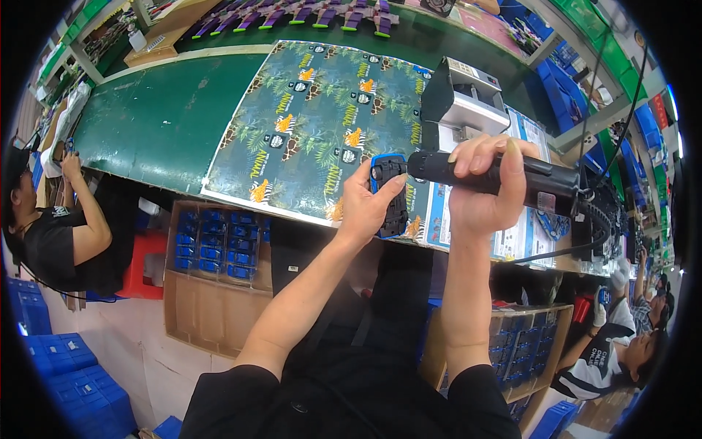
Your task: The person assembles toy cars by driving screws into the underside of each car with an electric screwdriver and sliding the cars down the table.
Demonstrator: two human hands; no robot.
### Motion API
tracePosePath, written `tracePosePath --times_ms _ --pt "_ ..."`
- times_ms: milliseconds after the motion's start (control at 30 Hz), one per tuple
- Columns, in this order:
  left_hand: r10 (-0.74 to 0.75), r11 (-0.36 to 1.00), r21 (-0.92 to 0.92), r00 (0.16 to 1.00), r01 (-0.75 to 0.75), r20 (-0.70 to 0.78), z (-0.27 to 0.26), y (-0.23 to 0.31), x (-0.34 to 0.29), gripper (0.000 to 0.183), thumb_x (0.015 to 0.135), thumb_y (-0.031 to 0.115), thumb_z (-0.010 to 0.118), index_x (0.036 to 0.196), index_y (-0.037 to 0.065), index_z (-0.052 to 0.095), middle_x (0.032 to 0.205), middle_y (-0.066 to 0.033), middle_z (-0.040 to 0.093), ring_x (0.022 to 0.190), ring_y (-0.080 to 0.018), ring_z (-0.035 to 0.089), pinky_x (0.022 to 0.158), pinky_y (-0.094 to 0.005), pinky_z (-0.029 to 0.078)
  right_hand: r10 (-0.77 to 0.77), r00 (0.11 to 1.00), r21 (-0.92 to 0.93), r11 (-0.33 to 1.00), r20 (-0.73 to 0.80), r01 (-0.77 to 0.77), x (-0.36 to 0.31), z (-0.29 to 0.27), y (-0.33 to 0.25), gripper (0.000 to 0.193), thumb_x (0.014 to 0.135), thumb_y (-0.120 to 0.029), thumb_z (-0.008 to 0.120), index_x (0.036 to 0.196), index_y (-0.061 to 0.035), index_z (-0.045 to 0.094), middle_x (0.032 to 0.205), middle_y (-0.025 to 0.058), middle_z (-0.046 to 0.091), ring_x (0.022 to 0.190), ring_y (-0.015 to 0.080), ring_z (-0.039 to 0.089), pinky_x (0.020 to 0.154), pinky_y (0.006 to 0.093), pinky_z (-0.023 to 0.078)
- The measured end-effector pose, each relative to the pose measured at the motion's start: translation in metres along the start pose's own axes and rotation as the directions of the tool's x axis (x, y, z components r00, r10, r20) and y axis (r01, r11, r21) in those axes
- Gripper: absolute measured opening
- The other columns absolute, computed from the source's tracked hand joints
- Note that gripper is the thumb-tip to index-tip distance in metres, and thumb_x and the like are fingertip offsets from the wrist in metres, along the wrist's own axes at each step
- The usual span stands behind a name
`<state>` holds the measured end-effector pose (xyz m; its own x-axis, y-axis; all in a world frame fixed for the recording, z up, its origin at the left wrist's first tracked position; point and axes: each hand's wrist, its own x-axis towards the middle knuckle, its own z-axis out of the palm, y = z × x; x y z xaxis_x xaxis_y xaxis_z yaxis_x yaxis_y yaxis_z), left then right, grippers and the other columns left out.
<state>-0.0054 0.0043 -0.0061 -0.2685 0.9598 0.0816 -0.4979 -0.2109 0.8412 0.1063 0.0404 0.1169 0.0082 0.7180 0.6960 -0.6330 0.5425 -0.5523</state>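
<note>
My left hand (pixel 361 208) holds a blue toy car (pixel 395 208) with its black underside turned up, the thumb lying across it. The car is over the near edge of the bench. My right hand (pixel 484 183) is wrapped round a black electric screwdriver (pixel 545 183), held almost level. Its front end points left and reaches the upper part of the car's underside; whether the bit touches a screw is too small to tell. A cable runs from the screwdriver's rear end on the right.
A patterned animal-print sheet (pixel 307 124) covers part of the green bench (pixel 161 110). Behind my right hand stands a grey screw-feeder-like machine (pixel 472 99). Boxes of blue cars, a left carton (pixel 212 314) and a right carton (pixel 537 351), sit below. Co-workers are at both sides; cables hang right.
</note>
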Motion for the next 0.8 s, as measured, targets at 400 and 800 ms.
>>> tracePosePath --times_ms 400,800 --pt "0.065 0.994 0.090 0.998 -0.067 0.022 -0.002 -0.001 -0.002 0.025 0.089 0.011 0.073 0.110 0.000 0.064 0.093 -0.0020 0.069 0.080 -0.0058 0.061 0.073 -0.0245 0.052 -0.023 0.996 -0.038 0.999 0.080 0.027 -0.009 -0.001 0.022 0.015 0.092 -0.004 0.059 0.093 -0.0045 0.044 0.065 0.0082 0.053 0.053 0.0174 0.053 0.056 0.0341 0.049" --pt "0.085 0.990 0.110 0.996 -0.088 0.027 0.003 0.000 -0.003 0.028 0.089 0.012 0.073 0.112 -0.001 0.064 0.094 -0.0022 0.069 0.080 -0.0062 0.061 0.073 -0.0248 0.052 -0.070 0.992 -0.029 0.997 0.105 0.074 -0.011 -0.003 0.013 0.015 0.092 -0.008 0.060 0.093 -0.0045 0.046 0.066 0.0081 0.054 0.055 0.0189 0.054 0.058 0.0349 0.050"
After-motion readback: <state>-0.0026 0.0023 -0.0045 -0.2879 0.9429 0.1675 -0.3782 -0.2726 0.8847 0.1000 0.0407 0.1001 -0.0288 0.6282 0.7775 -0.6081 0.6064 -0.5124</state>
